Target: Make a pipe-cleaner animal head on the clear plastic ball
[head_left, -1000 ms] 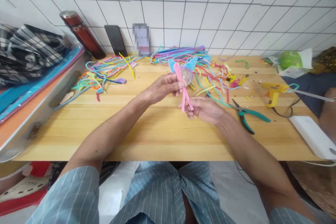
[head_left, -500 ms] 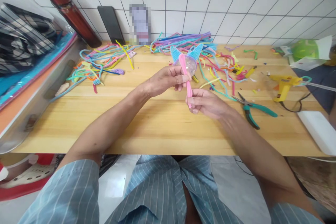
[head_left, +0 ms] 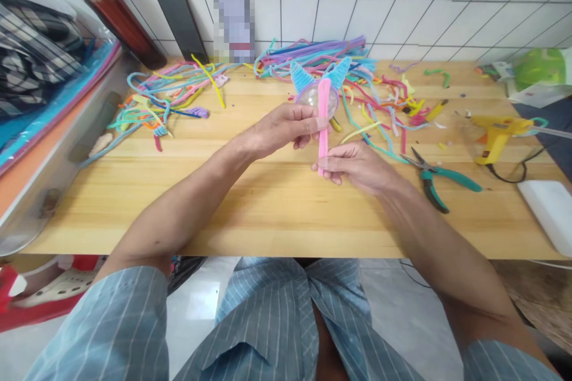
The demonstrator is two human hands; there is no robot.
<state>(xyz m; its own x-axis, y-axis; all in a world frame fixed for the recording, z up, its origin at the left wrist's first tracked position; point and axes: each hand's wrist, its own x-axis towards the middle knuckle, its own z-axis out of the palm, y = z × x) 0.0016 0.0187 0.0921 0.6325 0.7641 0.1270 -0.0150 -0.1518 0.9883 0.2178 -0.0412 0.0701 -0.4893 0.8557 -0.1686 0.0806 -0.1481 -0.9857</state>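
My left hand [head_left: 286,129] is closed around a clear plastic ball [head_left: 313,99] topped with two blue pipe-cleaner cones, holding it just above the wooden table [head_left: 268,202]. A folded pink pipe cleaner [head_left: 323,113] runs down over the front of the ball. My right hand [head_left: 353,165] pinches the lower end of that pink pipe cleaner, just below and to the right of my left hand.
Piles of coloured pipe cleaners [head_left: 170,101] spread over the far half of the table. Teal-handled pliers [head_left: 435,180] and a yellow glue gun [head_left: 496,134] lie to the right, with a white box [head_left: 552,211]. A red bottle [head_left: 107,6] and a phone [head_left: 181,24] lean on the tiled wall.
The two legs of the pink pipe cleaner, spread apart a second ago, now lie together in one straight strip. Both hands have stayed close together while the view tilted down.
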